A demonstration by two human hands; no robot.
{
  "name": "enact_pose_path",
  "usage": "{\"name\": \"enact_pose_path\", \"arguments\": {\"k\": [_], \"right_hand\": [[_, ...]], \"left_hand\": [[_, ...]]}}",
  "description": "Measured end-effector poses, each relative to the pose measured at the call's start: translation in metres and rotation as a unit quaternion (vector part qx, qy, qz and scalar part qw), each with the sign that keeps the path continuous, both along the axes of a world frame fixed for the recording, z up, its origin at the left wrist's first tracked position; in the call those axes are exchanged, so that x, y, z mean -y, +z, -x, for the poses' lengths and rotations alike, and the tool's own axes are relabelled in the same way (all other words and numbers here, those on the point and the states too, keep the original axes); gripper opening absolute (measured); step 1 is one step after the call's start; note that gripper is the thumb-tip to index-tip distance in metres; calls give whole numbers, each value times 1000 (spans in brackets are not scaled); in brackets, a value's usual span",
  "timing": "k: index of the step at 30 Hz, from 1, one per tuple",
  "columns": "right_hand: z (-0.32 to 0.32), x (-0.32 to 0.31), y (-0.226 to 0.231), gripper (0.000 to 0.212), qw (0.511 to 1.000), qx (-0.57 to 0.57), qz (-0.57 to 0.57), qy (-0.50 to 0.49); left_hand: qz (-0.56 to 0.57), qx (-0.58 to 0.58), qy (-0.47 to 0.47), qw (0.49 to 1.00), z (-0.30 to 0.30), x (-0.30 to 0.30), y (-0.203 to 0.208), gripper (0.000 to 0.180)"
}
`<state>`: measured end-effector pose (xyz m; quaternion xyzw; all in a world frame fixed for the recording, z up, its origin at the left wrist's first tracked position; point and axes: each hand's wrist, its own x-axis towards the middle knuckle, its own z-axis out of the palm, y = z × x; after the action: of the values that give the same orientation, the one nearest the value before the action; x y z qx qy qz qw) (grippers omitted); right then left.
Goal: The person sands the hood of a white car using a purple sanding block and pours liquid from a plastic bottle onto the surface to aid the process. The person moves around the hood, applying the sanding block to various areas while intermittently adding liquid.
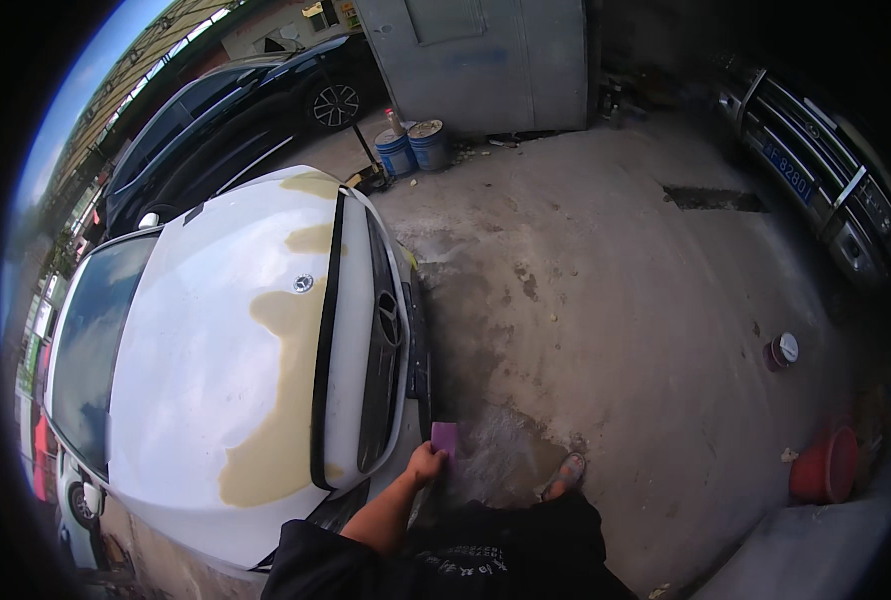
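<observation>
My left hand is closed on a flat purple rectangular pad, held out beside the front bumper of a white car. It cannot be told whether the pad is a sanding block or something else. The car's hood carries dull yellowish-tan patches along its front edge and around the round badge. Just left of the hand lies the dark front grille. My right hand does not appear.
Two blue buckets stand by a grey metal cabinet. Behind the white car is a black car. On the right are a dark vehicle, a small pot and a red bucket. Wet patches mark the concrete floor.
</observation>
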<state>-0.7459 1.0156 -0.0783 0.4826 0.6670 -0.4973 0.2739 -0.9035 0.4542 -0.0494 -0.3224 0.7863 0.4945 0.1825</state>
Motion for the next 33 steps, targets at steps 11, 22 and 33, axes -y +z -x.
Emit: {"name": "enact_pose_path", "arguments": {"k": [11,22,33], "right_hand": [[384,-129,62,39,993,-114,-32,12],[578,-35,-2,58,945,-83,2,316],[764,4,32,60,990,13,-42,137]], "left_hand": [[104,37,118,987,72,-11,-24,43],[-46,91,153,983,232,24,-105,36],[-77,-16,177,981,636,117,-21,26]]}}
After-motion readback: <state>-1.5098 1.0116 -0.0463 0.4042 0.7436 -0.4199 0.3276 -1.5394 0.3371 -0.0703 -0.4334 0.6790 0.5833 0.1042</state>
